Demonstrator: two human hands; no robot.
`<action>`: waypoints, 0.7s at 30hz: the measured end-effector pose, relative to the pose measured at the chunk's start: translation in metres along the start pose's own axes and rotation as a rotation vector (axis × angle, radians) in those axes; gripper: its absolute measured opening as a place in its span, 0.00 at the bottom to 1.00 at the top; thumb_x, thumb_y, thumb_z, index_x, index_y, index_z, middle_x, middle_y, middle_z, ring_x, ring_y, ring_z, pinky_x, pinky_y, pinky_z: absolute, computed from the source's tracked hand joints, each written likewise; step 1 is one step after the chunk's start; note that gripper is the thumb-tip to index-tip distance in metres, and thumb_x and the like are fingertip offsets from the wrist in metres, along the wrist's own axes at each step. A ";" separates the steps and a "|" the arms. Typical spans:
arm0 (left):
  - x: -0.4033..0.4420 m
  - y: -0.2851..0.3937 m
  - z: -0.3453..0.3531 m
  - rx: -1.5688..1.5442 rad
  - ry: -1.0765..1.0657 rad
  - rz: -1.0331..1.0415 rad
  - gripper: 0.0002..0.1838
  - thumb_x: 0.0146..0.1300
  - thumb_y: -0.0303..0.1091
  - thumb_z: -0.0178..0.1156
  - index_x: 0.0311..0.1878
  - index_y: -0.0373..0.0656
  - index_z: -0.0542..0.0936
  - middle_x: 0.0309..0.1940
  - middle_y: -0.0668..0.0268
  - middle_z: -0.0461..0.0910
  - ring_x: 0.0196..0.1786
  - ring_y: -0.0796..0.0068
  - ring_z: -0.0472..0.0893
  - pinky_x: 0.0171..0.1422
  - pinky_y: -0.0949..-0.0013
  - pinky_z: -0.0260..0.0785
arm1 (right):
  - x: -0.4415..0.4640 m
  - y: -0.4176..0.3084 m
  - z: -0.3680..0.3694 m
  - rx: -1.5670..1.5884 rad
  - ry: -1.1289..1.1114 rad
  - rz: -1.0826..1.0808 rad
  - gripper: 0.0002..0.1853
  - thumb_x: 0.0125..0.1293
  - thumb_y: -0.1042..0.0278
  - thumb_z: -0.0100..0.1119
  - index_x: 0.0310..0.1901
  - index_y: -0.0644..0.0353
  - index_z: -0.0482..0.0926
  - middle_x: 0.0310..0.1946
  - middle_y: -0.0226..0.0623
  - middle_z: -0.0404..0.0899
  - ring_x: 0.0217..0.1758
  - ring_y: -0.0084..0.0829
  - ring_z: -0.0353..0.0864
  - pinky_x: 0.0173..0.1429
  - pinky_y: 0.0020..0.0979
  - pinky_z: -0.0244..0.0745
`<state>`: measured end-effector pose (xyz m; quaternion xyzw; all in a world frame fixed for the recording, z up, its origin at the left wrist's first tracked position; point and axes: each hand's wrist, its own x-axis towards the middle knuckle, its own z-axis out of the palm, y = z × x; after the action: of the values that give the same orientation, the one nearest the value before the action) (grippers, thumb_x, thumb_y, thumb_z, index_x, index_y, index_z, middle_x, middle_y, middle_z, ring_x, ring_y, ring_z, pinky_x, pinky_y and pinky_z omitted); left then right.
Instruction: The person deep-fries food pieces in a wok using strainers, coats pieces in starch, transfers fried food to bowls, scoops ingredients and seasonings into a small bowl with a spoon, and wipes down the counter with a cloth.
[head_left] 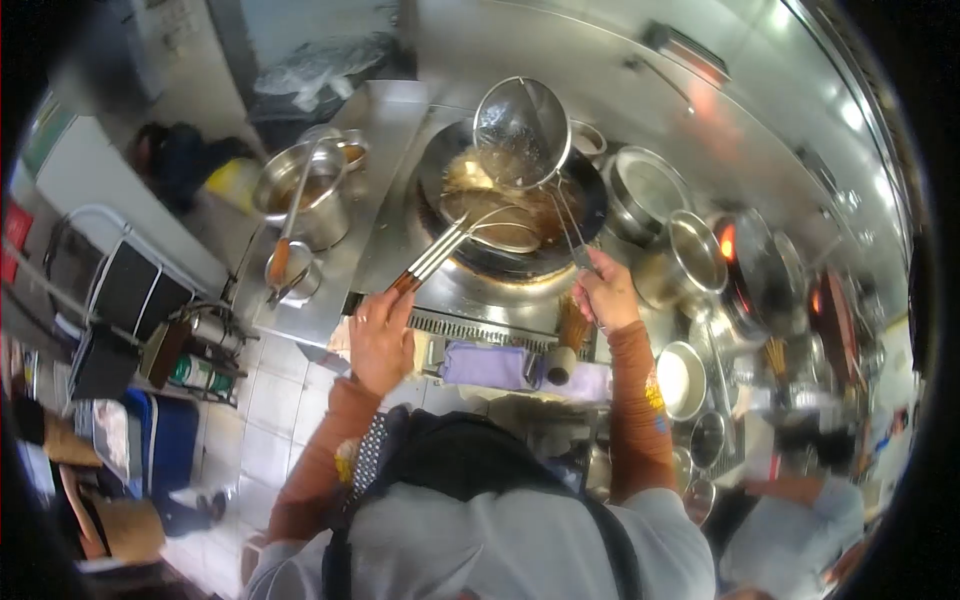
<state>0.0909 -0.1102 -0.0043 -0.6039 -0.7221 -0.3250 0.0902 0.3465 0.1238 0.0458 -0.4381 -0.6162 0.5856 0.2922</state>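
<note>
My left hand is closed around the wooden end of a long-handled strainer. Its round head lies low in a dark wok of brown liquid; whether that head is mesh or solid, I cannot tell. With my right hand I grip the thin handle of a round mesh sieve, tilted above the wok's far side. Pale pieces show in the liquid at the left. Below my right hand, a brush-like tool with a wooden body stands at the stove's front edge.
On the left counter stand a steel pot and a small cup. Pots and pans crowd the right side, near glowing red spots. A folded purple cloth lies along the front edge. Another person is at lower right.
</note>
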 end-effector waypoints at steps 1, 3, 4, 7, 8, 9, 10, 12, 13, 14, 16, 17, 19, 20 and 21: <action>0.003 -0.007 0.000 0.093 -0.034 -0.028 0.32 0.50 0.26 0.59 0.63 0.43 0.71 0.53 0.52 0.72 0.58 0.47 0.69 0.60 0.50 0.63 | 0.005 -0.003 0.002 -0.034 -0.024 -0.032 0.30 0.64 0.75 0.50 0.69 0.67 0.59 0.22 0.32 0.75 0.13 0.19 0.67 0.14 0.23 0.61; 0.002 -0.025 0.006 0.141 -0.168 -0.126 0.35 0.50 0.27 0.59 0.66 0.45 0.68 0.48 0.50 0.75 0.51 0.48 0.75 0.54 0.51 0.69 | 0.011 -0.010 0.012 -0.093 -0.053 -0.083 0.28 0.65 0.75 0.48 0.67 0.65 0.63 0.21 0.32 0.75 0.13 0.19 0.67 0.15 0.24 0.62; 0.003 -0.037 0.015 0.091 -0.259 -0.185 0.35 0.50 0.27 0.59 0.67 0.46 0.67 0.46 0.50 0.75 0.48 0.48 0.77 0.51 0.52 0.71 | 0.015 -0.009 0.021 -0.101 -0.075 -0.099 0.27 0.65 0.75 0.48 0.67 0.65 0.64 0.22 0.32 0.75 0.13 0.18 0.67 0.15 0.24 0.62; 0.010 -0.035 0.005 0.121 -0.317 -0.149 0.36 0.51 0.26 0.58 0.68 0.46 0.66 0.41 0.49 0.76 0.38 0.49 0.80 0.43 0.54 0.75 | 0.022 -0.005 0.037 -0.229 -0.074 -0.121 0.24 0.63 0.75 0.49 0.63 0.63 0.70 0.27 0.41 0.81 0.19 0.30 0.77 0.23 0.31 0.73; 0.015 -0.028 -0.002 0.159 -0.310 -0.096 0.36 0.51 0.25 0.57 0.68 0.45 0.66 0.39 0.49 0.77 0.35 0.49 0.81 0.40 0.54 0.76 | 0.027 0.005 0.038 -0.365 -0.036 -0.250 0.24 0.62 0.75 0.49 0.61 0.64 0.71 0.30 0.46 0.81 0.24 0.37 0.79 0.29 0.34 0.75; 0.022 -0.014 -0.021 0.175 -0.296 -0.078 0.34 0.52 0.25 0.56 0.67 0.45 0.67 0.38 0.49 0.77 0.33 0.50 0.81 0.40 0.55 0.76 | 0.030 0.016 0.042 -0.505 0.005 -0.371 0.23 0.61 0.75 0.50 0.60 0.65 0.72 0.33 0.50 0.82 0.29 0.44 0.81 0.35 0.37 0.77; 0.027 -0.005 -0.036 0.187 -0.312 -0.069 0.33 0.52 0.25 0.56 0.66 0.45 0.68 0.38 0.50 0.77 0.34 0.50 0.81 0.39 0.55 0.76 | 0.031 0.026 0.039 -0.595 0.029 -0.483 0.23 0.59 0.75 0.51 0.59 0.66 0.73 0.37 0.57 0.80 0.39 0.52 0.79 0.45 0.41 0.75; 0.039 0.004 -0.061 0.210 -0.328 -0.054 0.32 0.52 0.25 0.55 0.66 0.45 0.69 0.37 0.51 0.78 0.34 0.50 0.81 0.39 0.55 0.76 | 0.025 0.027 0.035 -0.724 0.080 -0.597 0.23 0.57 0.75 0.52 0.57 0.66 0.74 0.41 0.63 0.78 0.47 0.60 0.78 0.54 0.45 0.74; 0.041 0.003 -0.068 0.212 -0.303 -0.047 0.31 0.53 0.25 0.55 0.65 0.45 0.70 0.36 0.53 0.78 0.34 0.50 0.81 0.39 0.55 0.76 | 0.022 0.027 0.031 -0.762 0.094 -0.602 0.23 0.57 0.75 0.52 0.56 0.66 0.74 0.41 0.63 0.78 0.45 0.60 0.78 0.53 0.45 0.74; 0.041 0.000 -0.071 0.214 -0.300 -0.036 0.31 0.53 0.25 0.55 0.65 0.46 0.70 0.36 0.53 0.78 0.33 0.50 0.81 0.39 0.55 0.76 | 0.018 0.028 0.027 -0.797 0.109 -0.605 0.22 0.57 0.74 0.52 0.56 0.66 0.74 0.40 0.63 0.78 0.44 0.60 0.79 0.51 0.46 0.75; 0.042 -0.006 -0.077 0.224 -0.293 -0.013 0.31 0.53 0.25 0.55 0.65 0.47 0.70 0.36 0.54 0.78 0.33 0.50 0.81 0.38 0.55 0.76 | 0.011 0.024 0.018 -0.830 0.127 -0.529 0.23 0.57 0.75 0.52 0.56 0.66 0.74 0.39 0.63 0.78 0.43 0.59 0.79 0.50 0.46 0.75; 0.042 -0.005 -0.077 0.228 -0.307 -0.040 0.31 0.54 0.26 0.56 0.65 0.48 0.70 0.36 0.54 0.78 0.33 0.50 0.81 0.38 0.55 0.75 | 0.007 0.021 0.012 -0.845 0.135 -0.489 0.23 0.57 0.75 0.52 0.56 0.65 0.74 0.38 0.63 0.78 0.43 0.59 0.79 0.50 0.46 0.75; 0.038 -0.005 -0.075 0.237 -0.340 -0.095 0.32 0.54 0.27 0.57 0.66 0.50 0.69 0.36 0.54 0.77 0.34 0.50 0.80 0.38 0.54 0.73 | 0.000 0.018 0.001 -0.914 0.166 -0.440 0.23 0.57 0.75 0.52 0.56 0.65 0.74 0.37 0.63 0.78 0.42 0.59 0.79 0.48 0.47 0.75; 0.036 -0.006 -0.074 0.230 -0.342 -0.092 0.32 0.54 0.28 0.57 0.66 0.50 0.69 0.36 0.53 0.77 0.34 0.50 0.80 0.38 0.54 0.73 | -0.002 0.018 -0.005 -0.951 0.179 -0.413 0.22 0.57 0.75 0.52 0.56 0.65 0.75 0.36 0.63 0.78 0.41 0.59 0.79 0.48 0.48 0.75; 0.034 -0.008 -0.072 0.222 -0.345 -0.089 0.32 0.55 0.28 0.57 0.66 0.50 0.68 0.36 0.53 0.77 0.34 0.50 0.80 0.38 0.54 0.73 | -0.002 0.020 -0.013 -0.935 0.200 -0.461 0.23 0.57 0.75 0.52 0.56 0.64 0.75 0.35 0.63 0.78 0.40 0.59 0.79 0.47 0.48 0.75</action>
<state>0.0560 -0.1247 0.0665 -0.6043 -0.7844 -0.1390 0.0168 0.3628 0.1266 0.0282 -0.4285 -0.8610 0.1241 0.2444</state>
